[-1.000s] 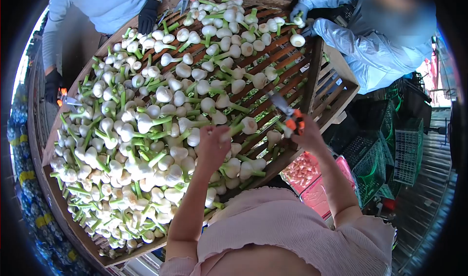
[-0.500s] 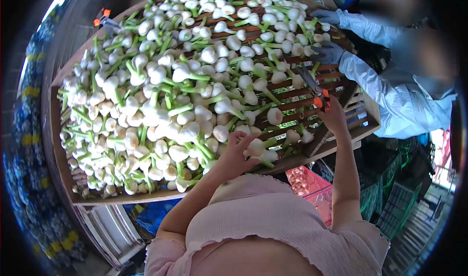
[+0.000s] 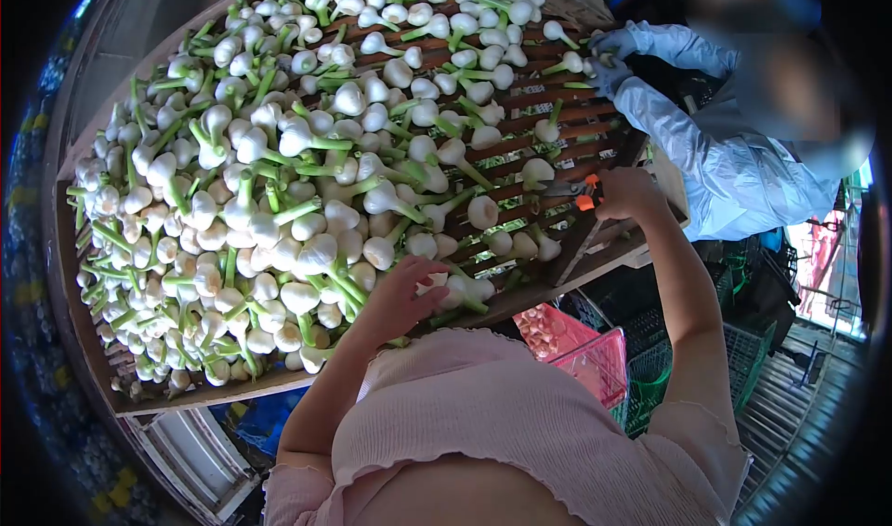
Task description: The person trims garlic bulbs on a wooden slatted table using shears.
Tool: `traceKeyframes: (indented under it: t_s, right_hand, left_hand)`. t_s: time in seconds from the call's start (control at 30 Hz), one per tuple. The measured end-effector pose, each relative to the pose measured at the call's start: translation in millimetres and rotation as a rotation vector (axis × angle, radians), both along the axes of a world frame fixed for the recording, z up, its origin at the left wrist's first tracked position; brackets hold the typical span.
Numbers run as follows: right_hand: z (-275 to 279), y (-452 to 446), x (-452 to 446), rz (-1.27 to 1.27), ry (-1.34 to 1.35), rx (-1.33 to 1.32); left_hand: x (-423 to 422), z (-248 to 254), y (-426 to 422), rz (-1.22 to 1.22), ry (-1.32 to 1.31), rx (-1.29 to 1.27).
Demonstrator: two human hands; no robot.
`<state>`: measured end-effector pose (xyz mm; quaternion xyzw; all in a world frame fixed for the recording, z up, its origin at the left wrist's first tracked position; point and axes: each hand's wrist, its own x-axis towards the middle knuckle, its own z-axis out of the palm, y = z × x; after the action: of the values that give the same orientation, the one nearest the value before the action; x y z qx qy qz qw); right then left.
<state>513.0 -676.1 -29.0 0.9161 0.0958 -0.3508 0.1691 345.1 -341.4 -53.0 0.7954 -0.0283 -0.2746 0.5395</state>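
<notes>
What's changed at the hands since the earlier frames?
Left hand came back toward the near rim of the slatted wooden tray; orange-handled metal shears swung from pointing forward-left to left. Unchanged: right hand holding shears, white garlic bulbs heaped on the tray.

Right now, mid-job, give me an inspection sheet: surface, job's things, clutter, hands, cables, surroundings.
Surface: slatted wooden table with a raised rim; bare slats show mostly toward the right.
Job's things: garlic bulbs with green stems, densest at left; orange-handled scissors.
Clutter: pink basket and green crates below the table's near right side.
Hands: right hand holds the scissors; left hand is by bulbs at the near edge, contact unclear.
Cables: nothing seen.
Surroundings: a co-worker's gloved hands at the far right.
</notes>
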Motion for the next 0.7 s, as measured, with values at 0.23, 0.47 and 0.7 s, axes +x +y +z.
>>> traceKeyframes:
  t_s: [0.23, 0.47, 0.7]
  right_hand:
    - [17.0, -0.9, -53.8, -0.085, -0.191, 0.338]
    - [-18.2, 138.2, -34.5, 0.102, -0.293, 0.741]
    - [-20.1, 234.0, 22.1, 0.584, -0.618, 0.548]
  left_hand:
    - [-32.1, 29.7, 49.8, 0.325, -0.312, 0.286]
    - [18.0, 27.5, 124.7, 0.55, -0.798, 0.683]
    - [159.1, -41.7, 157.4, 0.381, -0.453, 0.835]
